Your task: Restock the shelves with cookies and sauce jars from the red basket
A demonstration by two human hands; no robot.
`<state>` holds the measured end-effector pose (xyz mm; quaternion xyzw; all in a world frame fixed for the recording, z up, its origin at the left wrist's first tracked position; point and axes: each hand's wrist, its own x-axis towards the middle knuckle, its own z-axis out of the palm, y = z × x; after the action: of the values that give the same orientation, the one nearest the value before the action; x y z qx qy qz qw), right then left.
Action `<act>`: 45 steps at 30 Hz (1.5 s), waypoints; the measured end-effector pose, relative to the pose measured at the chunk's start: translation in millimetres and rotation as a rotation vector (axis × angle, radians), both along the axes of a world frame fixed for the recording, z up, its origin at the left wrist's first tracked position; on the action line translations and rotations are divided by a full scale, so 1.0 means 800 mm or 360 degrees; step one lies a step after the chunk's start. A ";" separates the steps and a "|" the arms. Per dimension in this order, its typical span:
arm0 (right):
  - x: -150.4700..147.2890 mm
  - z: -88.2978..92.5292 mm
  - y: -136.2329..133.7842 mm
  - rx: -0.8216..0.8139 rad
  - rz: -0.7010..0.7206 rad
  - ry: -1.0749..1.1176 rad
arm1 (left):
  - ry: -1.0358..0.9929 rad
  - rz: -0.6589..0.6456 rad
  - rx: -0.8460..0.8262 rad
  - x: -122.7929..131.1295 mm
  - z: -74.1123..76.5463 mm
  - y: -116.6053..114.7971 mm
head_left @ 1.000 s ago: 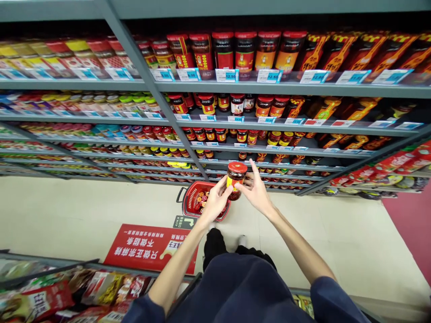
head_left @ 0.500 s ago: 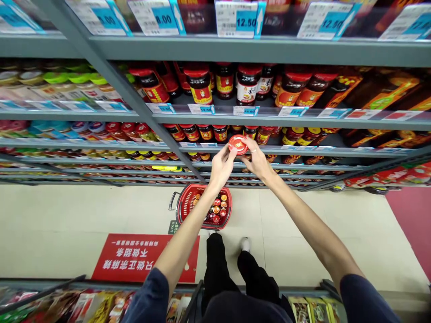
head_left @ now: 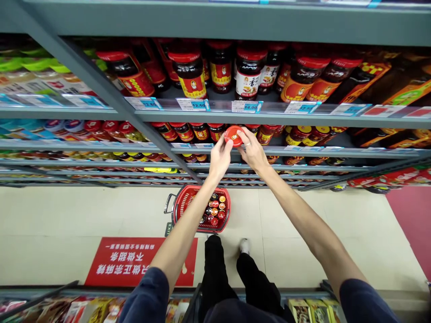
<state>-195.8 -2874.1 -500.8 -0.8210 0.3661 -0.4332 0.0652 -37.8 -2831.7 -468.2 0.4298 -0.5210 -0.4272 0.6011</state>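
Observation:
Both my hands hold one red-lidded sauce jar (head_left: 233,135) at the front edge of a grey shelf (head_left: 235,151). My left hand (head_left: 220,157) grips its left side with curled fingers. My right hand (head_left: 252,151), a ring on one finger, clasps its right side. Only the jar's round red lid shows; its body is hidden by my fingers. Similar red-lidded jars (head_left: 200,131) stand in a row on that shelf just behind it.
A red shopping basket (head_left: 186,201) with several small jars sits on the pale floor below my arms. Higher shelves carry larger sauce jars (head_left: 188,74) and price tags (head_left: 244,106). A red floor sticker (head_left: 134,264) lies left of my feet.
I have lifted the jar from above the basket up to the shelf edge and tipped it so its lid faces me. My view has moved closer to the shelves.

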 end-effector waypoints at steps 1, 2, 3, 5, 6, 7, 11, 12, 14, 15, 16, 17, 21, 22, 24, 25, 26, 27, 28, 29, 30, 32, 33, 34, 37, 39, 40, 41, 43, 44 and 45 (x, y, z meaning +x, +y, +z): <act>0.001 0.001 -0.002 -0.0027 -0.0046 0.0051 | -0.0018 0.0008 -0.0009 0.000 -0.003 -0.005; 0.001 0.002 -0.003 -0.0046 -0.0097 0.0116 | -0.0039 0.0013 -0.0015 0.001 -0.005 -0.009; 0.002 0.006 -0.004 -0.0052 -0.0151 0.0191 | -0.0063 0.0015 -0.0015 0.001 -0.007 -0.014; 0.002 0.015 -0.006 -0.0030 -0.0267 0.0345 | -0.0106 0.0021 -0.0001 0.002 -0.007 -0.022; 0.002 0.021 -0.006 -0.0006 -0.0320 0.0412 | -0.0126 0.0029 0.0014 0.003 -0.007 -0.027; 0.003 0.026 -0.005 0.0021 -0.0364 0.0466 | -0.0147 0.0042 0.0032 0.004 -0.006 -0.030; 0.009 0.038 0.001 0.0118 -0.0507 0.0573 | -0.0191 0.0105 0.0051 0.004 -0.009 -0.041; 0.011 0.039 0.003 0.0136 -0.0551 0.0590 | -0.0175 0.0135 0.0044 0.003 -0.012 -0.042; 0.017 0.040 0.006 0.0160 -0.0617 0.0615 | -0.0108 0.0203 0.0035 0.000 -0.022 -0.043; 0.020 0.040 0.006 0.0165 -0.0635 0.0620 | -0.0072 0.0232 0.0037 -0.002 -0.028 -0.043; 0.023 0.040 0.006 0.0169 -0.0648 0.0619 | -0.0047 0.0248 0.0040 -0.004 -0.035 -0.044; 0.026 0.041 0.005 0.0176 -0.0662 0.0613 | -0.0033 0.0255 0.0041 -0.006 -0.042 -0.045; 0.036 0.046 -0.001 0.0218 -0.0717 0.0612 | 0.0016 0.0342 0.0019 -0.011 -0.071 -0.049; 0.037 0.047 -0.003 0.0225 -0.0715 0.0617 | 0.0026 0.0373 0.0007 -0.011 -0.078 -0.050; 0.037 0.047 -0.009 0.0238 -0.0698 0.0616 | -0.0033 0.0399 -0.0030 -0.009 -0.089 -0.049; 0.037 0.045 -0.013 0.0248 -0.0681 0.0601 | -0.0095 0.0389 -0.0053 -0.008 -0.094 -0.047; 0.036 0.042 -0.017 0.0259 -0.0662 0.0574 | -0.0152 0.0372 -0.0077 -0.006 -0.098 -0.046; 0.035 0.039 -0.021 0.0269 -0.0635 0.0539 | -0.0191 0.0354 -0.0100 -0.004 -0.100 -0.044; 0.034 0.036 -0.024 0.0278 -0.0603 0.0503 | -0.0207 0.0342 -0.0119 -0.002 -0.101 -0.042; 0.033 0.034 -0.026 0.0287 -0.0569 0.0468 | -0.0205 0.0338 -0.0130 0.000 -0.101 -0.039; 0.032 0.032 -0.025 0.0295 -0.0543 0.0444 | -0.0201 0.0341 -0.0136 0.003 -0.100 -0.036; 0.027 0.032 -0.016 0.0314 -0.0531 0.0453 | -0.0229 0.0374 -0.0140 0.008 -0.093 -0.026; 0.022 0.033 -0.007 0.0325 -0.0542 0.0476 | -0.0257 0.0396 -0.0134 0.012 -0.087 -0.021; 0.017 0.035 0.003 0.0334 -0.0558 0.0496 | -0.0291 0.0411 -0.0127 0.016 -0.080 -0.016; -0.005 0.042 0.036 0.0344 -0.0589 0.0488 | -0.0419 0.0357 -0.0157 0.029 -0.055 -0.008; -0.020 0.048 0.047 0.0336 -0.0605 0.0452 | -0.0527 0.0250 -0.0227 0.036 -0.038 -0.013; -0.025 0.051 0.048 0.0334 -0.0620 0.0447 | -0.0577 0.0201 -0.0261 0.038 -0.030 -0.019; -0.029 0.054 0.045 0.0335 -0.0637 0.0448 | -0.0620 0.0158 -0.0287 0.040 -0.023 -0.027; -0.032 0.062 0.035 0.0357 -0.0671 0.0461 | -0.0681 0.0087 -0.0319 0.041 -0.013 -0.044; -0.031 0.065 0.029 0.0376 -0.0685 0.0469 | -0.0706 0.0056 -0.0325 0.041 -0.010 -0.053; -0.030 0.068 0.023 0.0395 -0.0698 0.0479 | -0.0728 0.0028 -0.0324 0.040 -0.008 -0.062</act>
<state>-219.6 -2855.5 -446.4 -0.7630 0.5906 -0.2623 0.0149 -6.1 -2881.0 -474.4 0.4571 -0.6801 -0.2588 0.5113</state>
